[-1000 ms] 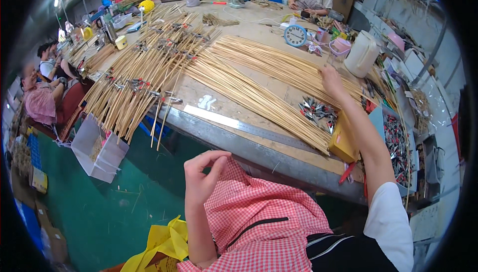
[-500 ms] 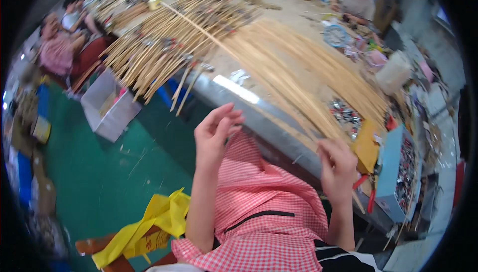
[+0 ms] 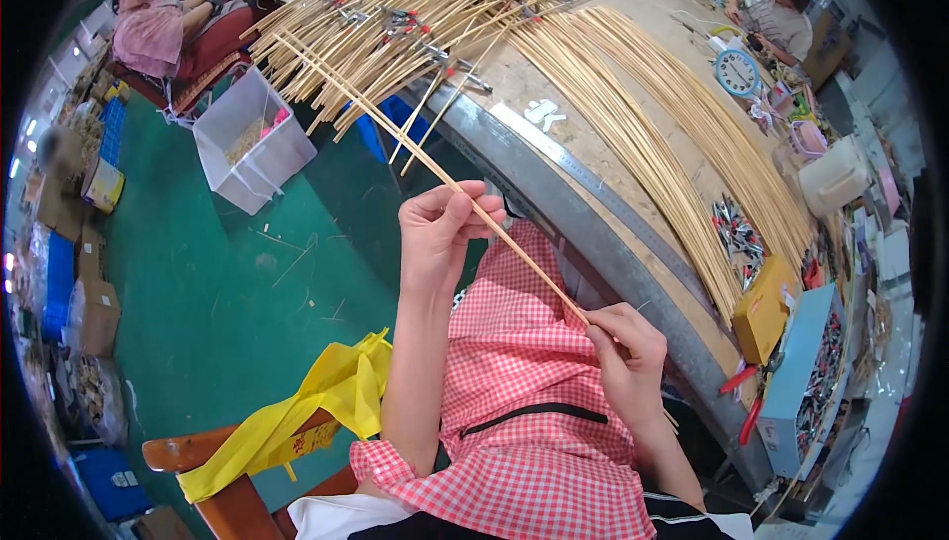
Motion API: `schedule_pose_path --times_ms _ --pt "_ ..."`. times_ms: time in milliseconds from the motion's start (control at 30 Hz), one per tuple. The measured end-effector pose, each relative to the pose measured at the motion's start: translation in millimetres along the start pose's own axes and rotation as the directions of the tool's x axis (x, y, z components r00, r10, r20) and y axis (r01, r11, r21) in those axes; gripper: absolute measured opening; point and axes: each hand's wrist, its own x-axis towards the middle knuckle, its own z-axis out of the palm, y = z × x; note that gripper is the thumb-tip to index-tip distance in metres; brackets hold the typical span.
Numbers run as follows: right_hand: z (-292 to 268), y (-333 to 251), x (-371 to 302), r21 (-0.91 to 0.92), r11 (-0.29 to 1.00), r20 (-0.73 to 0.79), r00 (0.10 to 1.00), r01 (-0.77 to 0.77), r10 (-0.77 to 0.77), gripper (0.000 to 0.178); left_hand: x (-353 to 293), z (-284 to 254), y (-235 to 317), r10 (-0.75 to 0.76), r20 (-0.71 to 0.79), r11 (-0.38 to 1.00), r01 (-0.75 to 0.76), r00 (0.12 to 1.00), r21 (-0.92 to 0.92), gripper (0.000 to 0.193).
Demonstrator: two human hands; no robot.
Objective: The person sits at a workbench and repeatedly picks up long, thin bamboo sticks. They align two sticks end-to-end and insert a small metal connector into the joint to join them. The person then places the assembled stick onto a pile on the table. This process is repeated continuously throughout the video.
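Two thin bamboo strips [image 3: 524, 254], lying almost together, run slantwise from my right hand past my left hand and out over the table's edge, parting slightly toward the far end. My left hand [image 3: 445, 219] is closed around them partway along, thumb on top. At their near end, above the checked red apron [image 3: 534, 362], my right hand [image 3: 631, 347] pinches them between thumb and fingers. Long rows of loose strips [image 3: 633, 165] lie on the table [image 3: 672, 174]. Farther left, a heap of strips [image 3: 395, 46] carries several small metal clips with red tips.
A steel ruler [image 3: 573, 165] lies along the table edge. To the right are loose clips [image 3: 736, 239], a yellow box [image 3: 766, 308], red-handled pliers [image 3: 751, 412], a blue box of clips [image 3: 796, 372] and a clock [image 3: 736, 73]. A white bin [image 3: 252, 155] stands on the floor. Other people sit beyond.
My left hand, empty before, has closed on the bamboo strips. My right hand has drawn their near end off the table, in over my lap. The view has shifted.
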Motion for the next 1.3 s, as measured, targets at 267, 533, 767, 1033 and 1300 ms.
schedule_pose_path --times_ms 267,533,767,1033,1300 --pt "1 12 -4 0.057 0.998 -0.010 1.000 -0.015 0.016 0.013 3 1 -6 -0.040 -0.011 0.999 0.040 0.999 0.025 0.025" --pt "-4 9 -6 -0.046 0.999 -0.090 0.996 0.015 -0.019 0.014 2 2 -8 -0.055 -0.052 0.996 0.058 0.997 0.069 0.024" --pt "-20 9 -2 -0.291 0.952 -0.191 0.969 0.097 -0.158 0.016 2 5 -8 -0.046 -0.048 0.995 0.050 0.998 0.084 0.026" --pt "-21 8 -3 -0.224 0.968 -0.058 0.990 0.116 -0.132 0.022 1 8 -7 -0.033 -0.001 0.997 0.033 0.999 0.070 0.029" --pt "-23 11 -5 -0.196 0.976 0.085 0.993 0.095 -0.079 0.026 -1 9 -6 -0.030 0.006 0.996 0.029 1.000 0.084 0.030"
